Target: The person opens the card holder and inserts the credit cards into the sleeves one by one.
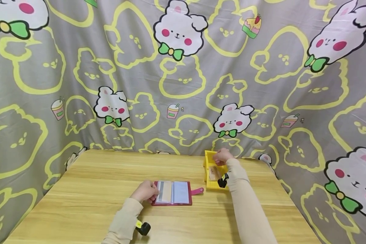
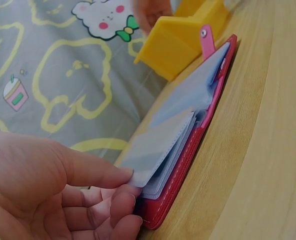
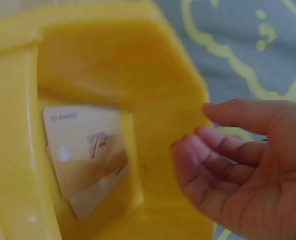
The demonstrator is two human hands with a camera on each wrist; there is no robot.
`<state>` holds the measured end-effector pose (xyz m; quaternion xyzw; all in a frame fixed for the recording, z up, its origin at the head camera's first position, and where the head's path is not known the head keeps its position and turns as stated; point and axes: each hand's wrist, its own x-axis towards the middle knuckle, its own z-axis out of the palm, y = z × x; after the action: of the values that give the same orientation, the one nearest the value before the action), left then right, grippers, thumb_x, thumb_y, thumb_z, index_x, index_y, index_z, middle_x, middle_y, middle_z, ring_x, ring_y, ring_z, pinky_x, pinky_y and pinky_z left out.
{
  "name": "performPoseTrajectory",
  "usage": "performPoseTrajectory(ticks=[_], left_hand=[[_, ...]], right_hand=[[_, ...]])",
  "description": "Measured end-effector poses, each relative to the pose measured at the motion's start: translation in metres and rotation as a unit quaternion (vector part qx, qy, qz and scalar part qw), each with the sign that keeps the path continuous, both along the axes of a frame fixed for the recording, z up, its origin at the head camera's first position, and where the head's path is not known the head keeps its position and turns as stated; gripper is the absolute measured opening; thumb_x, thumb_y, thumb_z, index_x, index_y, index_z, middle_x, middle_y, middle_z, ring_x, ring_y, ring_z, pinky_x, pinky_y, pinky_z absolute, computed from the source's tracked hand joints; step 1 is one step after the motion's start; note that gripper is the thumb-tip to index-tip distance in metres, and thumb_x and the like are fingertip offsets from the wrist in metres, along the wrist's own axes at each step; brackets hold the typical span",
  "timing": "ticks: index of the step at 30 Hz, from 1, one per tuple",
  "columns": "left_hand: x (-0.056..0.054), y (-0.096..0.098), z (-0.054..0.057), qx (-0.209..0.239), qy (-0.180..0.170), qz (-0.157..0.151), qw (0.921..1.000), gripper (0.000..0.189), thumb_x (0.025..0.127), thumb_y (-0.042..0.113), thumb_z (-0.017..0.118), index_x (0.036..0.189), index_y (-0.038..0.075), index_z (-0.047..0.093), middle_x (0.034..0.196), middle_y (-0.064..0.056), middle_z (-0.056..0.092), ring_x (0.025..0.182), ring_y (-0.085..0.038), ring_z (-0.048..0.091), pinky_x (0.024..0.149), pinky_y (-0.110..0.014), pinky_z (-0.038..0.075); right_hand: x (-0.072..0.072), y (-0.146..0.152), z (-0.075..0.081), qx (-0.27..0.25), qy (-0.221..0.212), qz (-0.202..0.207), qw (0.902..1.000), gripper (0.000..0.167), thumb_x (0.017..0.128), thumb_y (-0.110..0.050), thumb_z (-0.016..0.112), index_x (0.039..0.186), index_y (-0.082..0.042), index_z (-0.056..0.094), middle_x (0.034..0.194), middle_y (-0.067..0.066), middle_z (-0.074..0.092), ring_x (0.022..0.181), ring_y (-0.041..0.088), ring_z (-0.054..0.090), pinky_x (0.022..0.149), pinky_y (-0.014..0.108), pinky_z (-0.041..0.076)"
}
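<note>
A red card holder [image 1: 191, 200] lies spread on the table with its clear plastic sleeves showing, and a beige card [image 1: 167, 191] sits in the left-hand sleeve. At its left edge my left hand [image 1: 145, 191] pinches a sleeve page [image 2: 155, 147] between thumb and fingers, lifting it slightly off the pages below. My right hand [image 1: 222, 156] is over the far part of a yellow bin [image 1: 211, 184], its fingers loosely bent and nothing between them. Two overlapping cards [image 3: 85, 150] lie inside the bin, apart from the fingers.
The pink snap strap [image 1: 197, 191] sticks out from the card holder toward the bin. A patterned curtain [image 1: 177, 84] hangs behind the wooden table [image 1: 109, 173]. Small black cameras are strapped to both wrists.
</note>
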<state>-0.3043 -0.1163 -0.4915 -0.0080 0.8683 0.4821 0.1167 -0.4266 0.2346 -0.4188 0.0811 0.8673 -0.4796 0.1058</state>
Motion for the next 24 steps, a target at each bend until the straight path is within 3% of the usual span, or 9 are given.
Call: performPoseTrajectory(ticks=[4, 8, 11, 14, 16, 18, 22, 24], left_hand=[[0.002, 0.000, 0.002, 0.004, 0.003, 0.000, 1.0000, 0.022, 0.086, 0.002, 0.064, 0.067, 0.006, 0.054, 0.060, -0.002, 0.052, 0.054, -0.012, 0.051, 0.046, -0.022, 0.047], [0.004, 0.002, 0.003, 0.001, 0.002, -0.005, 1.0000, 0.022, 0.086, 0.002, 0.064, 0.067, 0.006, 0.054, 0.061, -0.004, 0.054, 0.054, -0.013, 0.052, 0.047, -0.024, 0.048], [0.004, 0.003, 0.002, -0.002, 0.002, -0.006, 1.0000, 0.022, 0.086, 0.003, 0.064, 0.067, 0.005, 0.055, 0.061, -0.004, 0.055, 0.053, -0.013, 0.052, 0.048, -0.025, 0.049], [0.004, 0.003, 0.002, -0.003, 0.002, -0.007, 1.0000, 0.020, 0.086, 0.004, 0.064, 0.068, 0.005, 0.056, 0.062, -0.005, 0.056, 0.053, -0.013, 0.053, 0.048, -0.025, 0.050], [0.004, 0.003, 0.002, -0.004, 0.001, -0.006, 1.0000, 0.019, 0.086, 0.004, 0.065, 0.069, 0.005, 0.057, 0.062, -0.004, 0.055, 0.053, -0.013, 0.053, 0.049, -0.025, 0.050], [0.003, 0.003, 0.002, -0.002, 0.001, -0.005, 1.0000, 0.018, 0.086, 0.004, 0.065, 0.070, 0.005, 0.057, 0.062, -0.004, 0.055, 0.054, -0.013, 0.053, 0.048, -0.025, 0.050], [0.004, 0.001, 0.002, 0.002, 0.002, -0.003, 1.0000, 0.017, 0.086, 0.003, 0.064, 0.071, 0.005, 0.057, 0.063, -0.004, 0.055, 0.054, -0.013, 0.053, 0.049, -0.026, 0.050], [0.004, -0.001, 0.003, 0.001, 0.002, -0.001, 1.0000, 0.017, 0.087, 0.004, 0.064, 0.071, 0.005, 0.057, 0.064, -0.005, 0.056, 0.055, -0.014, 0.053, 0.049, -0.026, 0.050]], right_hand=[[0.003, -0.004, -0.005, 0.050, -0.060, -0.011, 0.9969, 0.018, 0.089, -0.003, 0.061, 0.104, 0.005, 0.056, 0.057, -0.003, 0.044, 0.050, 0.007, 0.045, 0.059, 0.025, 0.049], [-0.004, -0.001, -0.015, 0.105, -0.089, 0.015, 0.9904, 0.023, 0.089, -0.005, 0.061, 0.106, 0.010, 0.060, 0.069, 0.010, 0.056, 0.055, 0.015, 0.056, 0.066, 0.031, 0.055], [-0.028, 0.011, -0.040, 0.146, -0.103, 0.050, 0.9826, 0.031, 0.088, -0.010, 0.063, 0.109, 0.012, 0.061, 0.093, 0.024, 0.067, 0.074, 0.028, 0.069, 0.075, 0.038, 0.057], [-0.073, 0.036, -0.089, 0.134, -0.121, 0.071, 0.9810, 0.040, 0.085, -0.015, 0.068, 0.108, 0.016, 0.060, 0.099, 0.029, 0.067, 0.082, 0.035, 0.071, 0.074, 0.041, 0.057], [-0.090, 0.044, -0.110, 0.115, -0.119, 0.061, 0.9843, 0.042, 0.084, -0.015, 0.069, 0.108, 0.017, 0.059, 0.098, 0.029, 0.066, 0.082, 0.036, 0.070, 0.074, 0.041, 0.057], [-0.089, 0.040, -0.111, 0.103, -0.112, 0.031, 0.9879, 0.038, 0.082, -0.012, 0.069, 0.103, 0.018, 0.058, 0.090, 0.029, 0.063, 0.073, 0.036, 0.068, 0.070, 0.043, 0.058], [-0.030, 0.006, -0.060, 0.076, -0.068, -0.017, 0.9947, 0.017, 0.084, -0.003, 0.062, 0.091, 0.012, 0.058, 0.071, 0.018, 0.055, 0.057, 0.027, 0.060, 0.059, 0.039, 0.055], [-0.009, -0.007, -0.039, 0.066, -0.061, -0.026, 0.9956, 0.013, 0.086, -0.003, 0.061, 0.088, 0.009, 0.056, 0.066, 0.013, 0.049, 0.054, 0.023, 0.054, 0.055, 0.036, 0.052]])
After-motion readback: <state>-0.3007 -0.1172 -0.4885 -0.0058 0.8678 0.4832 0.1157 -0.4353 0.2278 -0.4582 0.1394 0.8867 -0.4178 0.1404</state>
